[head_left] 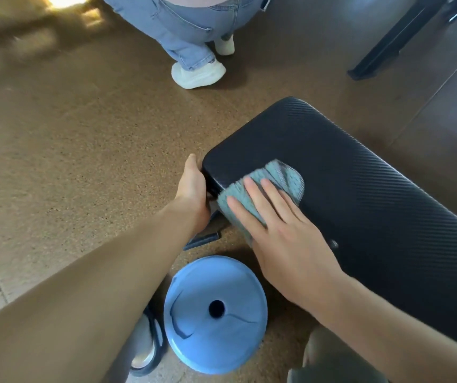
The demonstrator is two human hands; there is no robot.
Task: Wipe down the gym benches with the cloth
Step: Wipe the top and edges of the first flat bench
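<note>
A black padded gym bench (360, 175) with a ribbed surface runs from the centre to the right edge. A grey-blue cloth (279, 178) lies on its near-left corner, draping over the edge. My right hand (285, 230) lies flat on the cloth with straight, spread fingers, pressing it onto the pad. At the bench's left end my left hand (194, 186) grips the edge, the fingers curled round it and hidden underneath.
A blue weight plate (213, 313) lies on the brown speckled floor just below the bench end. Another person in jeans and white shoes (196, 74) crouches at the top centre. A black equipment frame (393, 42) stands at the top right.
</note>
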